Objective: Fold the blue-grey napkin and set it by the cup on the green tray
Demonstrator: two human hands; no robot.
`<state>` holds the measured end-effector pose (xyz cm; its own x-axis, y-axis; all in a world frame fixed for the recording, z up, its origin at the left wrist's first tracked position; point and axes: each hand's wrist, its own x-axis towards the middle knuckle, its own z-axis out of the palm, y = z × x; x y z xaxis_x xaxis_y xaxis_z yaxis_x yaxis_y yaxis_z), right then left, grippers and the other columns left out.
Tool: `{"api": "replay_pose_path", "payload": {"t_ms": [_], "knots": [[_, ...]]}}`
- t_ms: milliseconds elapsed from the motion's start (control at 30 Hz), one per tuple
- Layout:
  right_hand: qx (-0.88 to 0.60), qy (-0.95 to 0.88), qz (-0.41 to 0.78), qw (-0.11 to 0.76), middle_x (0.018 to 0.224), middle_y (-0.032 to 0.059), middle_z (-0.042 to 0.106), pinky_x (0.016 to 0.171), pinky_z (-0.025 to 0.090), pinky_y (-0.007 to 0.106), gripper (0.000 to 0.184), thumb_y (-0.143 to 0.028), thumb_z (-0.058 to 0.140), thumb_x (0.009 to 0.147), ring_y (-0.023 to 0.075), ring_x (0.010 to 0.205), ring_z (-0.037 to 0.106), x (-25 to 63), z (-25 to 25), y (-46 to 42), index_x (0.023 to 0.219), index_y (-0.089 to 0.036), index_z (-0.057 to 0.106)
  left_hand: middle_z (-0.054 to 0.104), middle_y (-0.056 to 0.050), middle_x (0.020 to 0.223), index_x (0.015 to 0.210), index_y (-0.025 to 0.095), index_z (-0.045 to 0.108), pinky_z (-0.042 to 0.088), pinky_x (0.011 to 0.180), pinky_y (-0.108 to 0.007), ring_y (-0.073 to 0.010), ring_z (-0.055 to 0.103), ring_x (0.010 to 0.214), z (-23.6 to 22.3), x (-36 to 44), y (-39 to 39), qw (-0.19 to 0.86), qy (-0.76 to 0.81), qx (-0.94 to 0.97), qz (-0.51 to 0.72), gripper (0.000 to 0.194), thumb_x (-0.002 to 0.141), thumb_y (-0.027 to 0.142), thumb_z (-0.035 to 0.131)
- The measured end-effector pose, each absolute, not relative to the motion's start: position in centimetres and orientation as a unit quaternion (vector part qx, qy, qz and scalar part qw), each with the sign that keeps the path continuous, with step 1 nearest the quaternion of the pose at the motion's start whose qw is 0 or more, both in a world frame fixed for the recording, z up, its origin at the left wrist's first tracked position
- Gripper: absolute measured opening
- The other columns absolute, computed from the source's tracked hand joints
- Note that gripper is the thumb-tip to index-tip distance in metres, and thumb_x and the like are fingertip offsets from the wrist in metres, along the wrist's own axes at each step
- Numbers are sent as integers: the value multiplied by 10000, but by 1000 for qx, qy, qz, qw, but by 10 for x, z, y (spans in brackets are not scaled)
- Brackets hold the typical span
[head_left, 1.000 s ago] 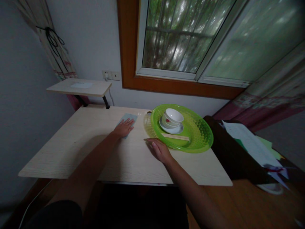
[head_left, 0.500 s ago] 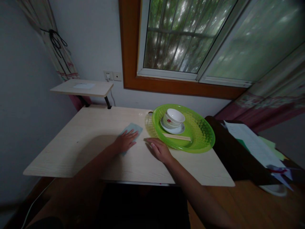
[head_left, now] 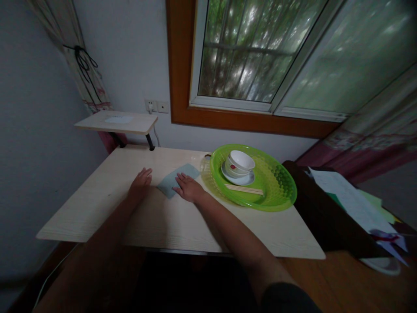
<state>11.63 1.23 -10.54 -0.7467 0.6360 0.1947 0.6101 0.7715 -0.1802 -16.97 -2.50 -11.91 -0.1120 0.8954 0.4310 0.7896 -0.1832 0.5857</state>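
Head view: right hand [head_left: 189,188] spread on cloth [head_left: 168,184], left hand [head_left: 140,184] uncurled.

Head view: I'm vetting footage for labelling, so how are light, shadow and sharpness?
Head view: dim, brightest beyond the window; soft shadow on the desk between the forearms; yellowish shadow beside the green basket; foliage outside blurred, blue cloth clearly outlined.

We're up at the wearer's head, near the front edge of the pale rectangular wood-grain desk [head_left: 185,226], looking forward and down across it.
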Motion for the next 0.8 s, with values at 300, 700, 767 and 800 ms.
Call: {"api": "replay_pose_path", "payload": {"t_ms": [300,700,767,800], "knots": [[-483,-873,26,61,1572,232,375,1251,128,635,576,-452,406,1125,405,1530,202,155,-92,15,1494,-24,521,609,-123,1464,1368,148,609,333,1250,-502,-282,428,1486,-135,-178,-25,24,651,681,335,469,1012,357,387],[-375,-922,27,94,1626,143,321,1198,318,614,575,-531,553,1077,435,1520,204,173,-102,-85,1537,-188,520,590,-125,1487,1360,147,628,330,1251,-525,-301,432,1482,-138,-175,-25,10,641,711,291,479,991,346,396],[-361,-928,43,78,1629,107,326,1197,327,604,542,-528,513,1095,432,1517,216,154,-98,-75,1547,-229,510,594,-132,1481,1357,144,631,343,1245,-528,-300,442,1475,-138,-176,-24,7,640,710,294,482,984,338,396],[-358,-930,49,71,1629,99,327,1196,328,604,532,-527,491,1103,429,1516,223,146,-96,-67,1550,-240,506,599,-134,1474,1352,142,634,353,1241,-525,-299,450,1470,-138,-177,-23,4,638,711,296,482,981,336,396]]}}
